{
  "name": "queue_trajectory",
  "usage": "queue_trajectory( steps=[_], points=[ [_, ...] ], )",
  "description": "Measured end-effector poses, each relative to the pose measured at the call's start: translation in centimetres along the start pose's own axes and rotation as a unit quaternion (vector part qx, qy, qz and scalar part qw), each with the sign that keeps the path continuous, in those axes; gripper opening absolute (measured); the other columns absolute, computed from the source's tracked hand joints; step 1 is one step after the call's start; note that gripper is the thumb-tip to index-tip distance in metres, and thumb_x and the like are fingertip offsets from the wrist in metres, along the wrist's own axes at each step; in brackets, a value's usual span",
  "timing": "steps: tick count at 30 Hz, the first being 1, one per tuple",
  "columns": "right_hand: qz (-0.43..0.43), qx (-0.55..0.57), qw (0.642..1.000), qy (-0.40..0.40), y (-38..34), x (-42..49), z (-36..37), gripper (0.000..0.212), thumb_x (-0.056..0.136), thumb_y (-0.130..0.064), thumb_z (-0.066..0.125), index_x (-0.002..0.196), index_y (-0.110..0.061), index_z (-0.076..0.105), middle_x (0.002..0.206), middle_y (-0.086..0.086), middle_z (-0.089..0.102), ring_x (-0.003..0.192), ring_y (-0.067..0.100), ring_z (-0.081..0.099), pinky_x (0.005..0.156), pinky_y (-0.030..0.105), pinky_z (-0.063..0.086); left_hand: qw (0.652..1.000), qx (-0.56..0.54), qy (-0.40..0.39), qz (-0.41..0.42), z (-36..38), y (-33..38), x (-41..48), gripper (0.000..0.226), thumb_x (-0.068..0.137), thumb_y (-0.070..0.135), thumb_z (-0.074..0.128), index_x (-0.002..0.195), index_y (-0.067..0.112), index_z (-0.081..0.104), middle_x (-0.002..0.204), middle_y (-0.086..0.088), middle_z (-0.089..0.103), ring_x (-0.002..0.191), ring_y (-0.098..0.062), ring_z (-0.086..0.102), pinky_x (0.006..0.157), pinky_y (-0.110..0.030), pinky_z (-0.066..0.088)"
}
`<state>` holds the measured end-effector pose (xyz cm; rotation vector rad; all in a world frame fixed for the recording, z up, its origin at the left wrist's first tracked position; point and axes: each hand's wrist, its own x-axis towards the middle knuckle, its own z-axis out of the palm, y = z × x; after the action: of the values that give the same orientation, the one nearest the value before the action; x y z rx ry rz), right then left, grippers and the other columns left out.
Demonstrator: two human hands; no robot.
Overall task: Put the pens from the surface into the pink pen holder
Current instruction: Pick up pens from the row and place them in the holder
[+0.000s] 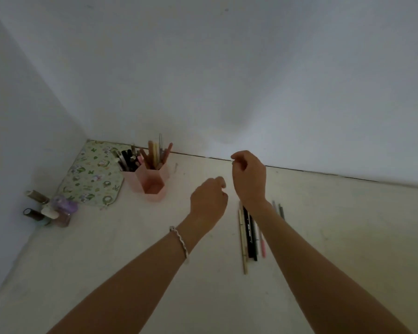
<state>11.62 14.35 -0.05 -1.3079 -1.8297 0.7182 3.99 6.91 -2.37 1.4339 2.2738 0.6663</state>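
The pink pen holder (pixel 152 186) stands near the back wall, left of centre, made of hexagonal cups. Its rear cups hold several pens and pencils; the front cup looks empty. Several pens (pixel 249 233) lie side by side on the white surface, partly under my right forearm. Two more thin pens (pixel 279 209) show just right of that wrist. My left hand (pixel 209 201) hovers right of the holder with fingers curled and nothing visible in it. My right hand (pixel 249 177) is raised above the pens, fingers loosely curled, holding nothing that I can see.
A floral pencil pouch (pixel 92 174) leans in the corner left of the holder. Several small nail polish bottles (pixel 50 210) cluster at the left wall. White walls close off the back and left side.
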Motion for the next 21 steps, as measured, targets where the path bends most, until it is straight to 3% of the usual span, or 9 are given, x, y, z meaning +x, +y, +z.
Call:
queue_trajectory(
  steps=[3,6,10,13,21],
  points=[
    [0.035,0.007,0.999,0.005,1.9,-0.2,-2.6,0.024,0.083,0.002,0.051,0.084,-0.015,0.068,0.077,-0.012,0.063,0.074,0.012,0.057,0.072,0.026,0.046,0.991,-0.022,-0.100,-0.082,3.4,1.2,-1.6,0.018,0.087,0.016,0.054,0.104,0.018,0.060,0.100,-0.001,0.066,0.087,-0.019,0.064,0.075,-0.029,0.052],
    [0.066,0.014,0.998,0.015,3.5,-0.7,-4.5,0.025,0.082,0.001,0.051,0.080,-0.016,0.069,0.070,-0.013,0.060,0.066,0.010,0.051,0.067,0.025,0.042,0.981,-0.020,-0.145,-0.131,5.6,1.7,-2.8,0.019,0.087,0.024,0.055,0.105,0.016,0.058,0.103,-0.003,0.064,0.092,-0.022,0.063,0.078,-0.032,0.053],
    [0.080,0.015,0.996,0.032,5.3,-1.1,-7.1,0.025,0.080,0.002,0.052,0.078,-0.015,0.069,0.065,-0.018,0.056,0.061,0.003,0.049,0.065,0.020,0.038,0.974,-0.005,-0.155,-0.163,7.2,2.6,-3.3,0.025,0.088,0.028,0.060,0.108,0.014,0.056,0.105,-0.005,0.064,0.094,-0.024,0.063,0.080,-0.034,0.053],
    [0.101,0.016,0.994,0.041,6.6,-1.3,-8.7,0.026,0.081,0.002,0.051,0.079,-0.015,0.070,0.066,-0.013,0.059,0.059,0.004,0.049,0.062,0.019,0.038,0.973,0.011,-0.146,-0.179,7.7,3.2,-3.1,0.026,0.089,0.031,0.061,0.106,0.012,0.059,0.104,-0.005,0.065,0.092,-0.024,0.065,0.073,-0.030,0.051],
    [0.163,0.035,0.985,0.055,9.6,-2.3,-11.0,0.028,0.085,0.001,0.049,0.081,-0.016,0.070,0.065,-0.007,0.061,0.047,0.001,0.045,0.047,0.009,0.034,0.959,-0.003,-0.164,-0.231,8.4,4.6,-2.7,0.018,0.093,0.023,0.059,0.097,0.006,0.063,0.100,-0.010,0.068,0.091,-0.026,0.067,0.068,-0.029,0.047]
  ],
)
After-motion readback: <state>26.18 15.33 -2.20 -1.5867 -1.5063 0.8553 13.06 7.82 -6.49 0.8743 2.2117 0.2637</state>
